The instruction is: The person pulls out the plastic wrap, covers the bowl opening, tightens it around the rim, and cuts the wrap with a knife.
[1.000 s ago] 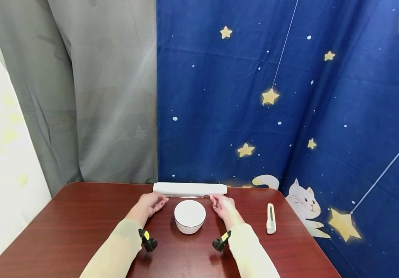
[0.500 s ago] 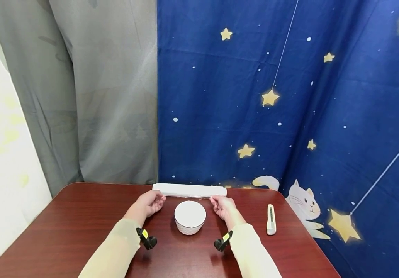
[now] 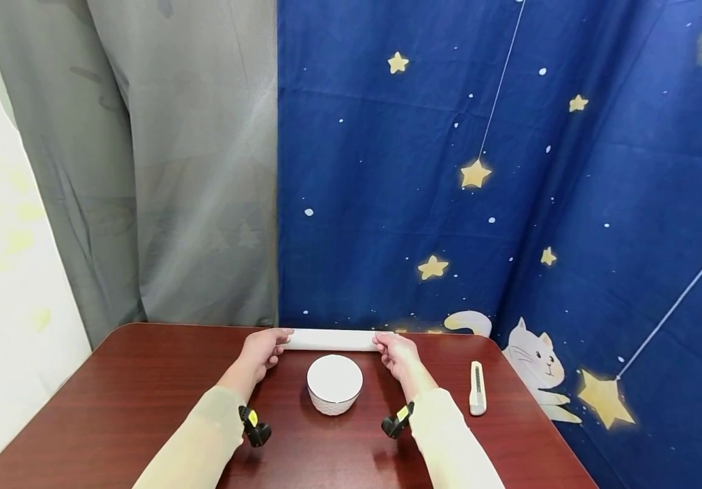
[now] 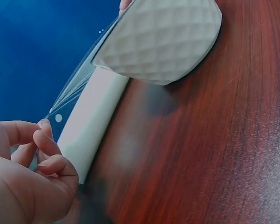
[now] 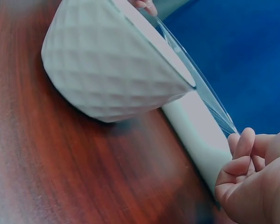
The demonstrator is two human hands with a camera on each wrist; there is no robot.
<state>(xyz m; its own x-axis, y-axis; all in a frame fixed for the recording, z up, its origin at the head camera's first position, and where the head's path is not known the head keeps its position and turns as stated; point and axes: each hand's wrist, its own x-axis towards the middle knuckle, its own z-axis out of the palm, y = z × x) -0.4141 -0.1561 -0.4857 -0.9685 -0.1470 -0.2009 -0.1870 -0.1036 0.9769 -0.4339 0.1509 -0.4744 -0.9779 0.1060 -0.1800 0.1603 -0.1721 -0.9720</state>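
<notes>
A white roll of cling film lies along the far edge of the table. Clear film rises from it, stretched in thin creases from one hand to the other. My left hand pinches one corner at the roll's left end. At the right end, my right hand pinches the other corner between thumb and fingers. Between my forearms, just in front of the roll, stands a white bowl with a quilted diamond pattern on its side.
A white box cutter lies to the right on the reddish-brown wooden table. Behind the table hang a grey curtain and a blue curtain with stars. Each sleeve's cuff carries a small black camera.
Both hands have lifted from in front of the roll, so their fingertips now overlap its ends in the head view. The bowl and box cutter have stayed put.
</notes>
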